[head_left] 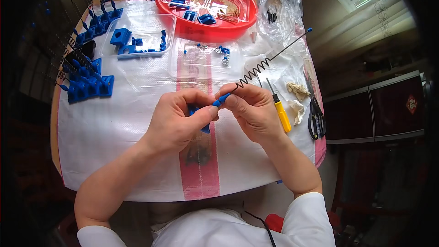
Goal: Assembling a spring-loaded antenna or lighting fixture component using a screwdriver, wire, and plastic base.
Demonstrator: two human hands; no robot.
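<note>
My left hand (176, 118) is closed round a blue plastic part (206, 129), most of it hidden behind the fingers. A narrow blue neck (221, 99) sticks out between the two thumbs. From it a black spring wire (256, 71) rises to the upper right, coiled along its middle, straight further up and tipped with a small blue knob (309, 29). My right hand (254, 112) pinches the wire's lower end where it meets the blue neck. Whether the wire is seated in the neck cannot be made out.
A yellow-handled screwdriver (282, 116) and black scissors (315, 119) lie to the right. Farther back are a red basin (201, 31), a clear box (141, 56) of blue parts, a tray (176, 66) of small fittings and a plastic bag (280, 0). Blue assemblies (90, 87) with spring wires line the left.
</note>
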